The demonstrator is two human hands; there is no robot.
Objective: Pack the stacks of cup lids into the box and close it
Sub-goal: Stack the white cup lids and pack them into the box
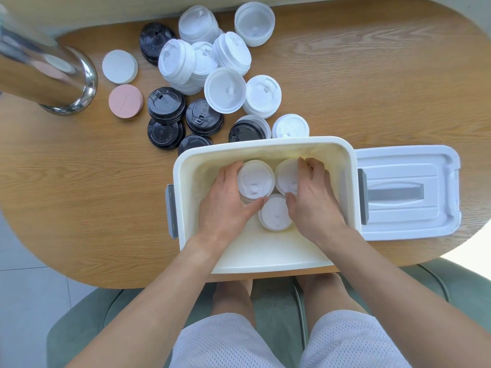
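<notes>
A cream box (265,257) with grey side latches sits open at the table's near edge. Inside it stand three stacks of white cup lids. My left hand (225,201) wraps the left stack (255,179), fingers and thumb around its sides. My right hand (313,197) grips the right stack (287,174), partly hiding it. The third stack (275,212) stands between my thumbs, nearer to me. The box's white lid (406,192) with a grey handle lies flat to the right of the box. Several white stacks (224,90) and black stacks (166,104) stay on the table behind.
A steel cylinder (47,73) stands at the far left. Beside it lie a white disc stack (119,67) and a pink disc stack (125,101). The wooden table (79,195) is oval; a green seat and my knees are below its near edge.
</notes>
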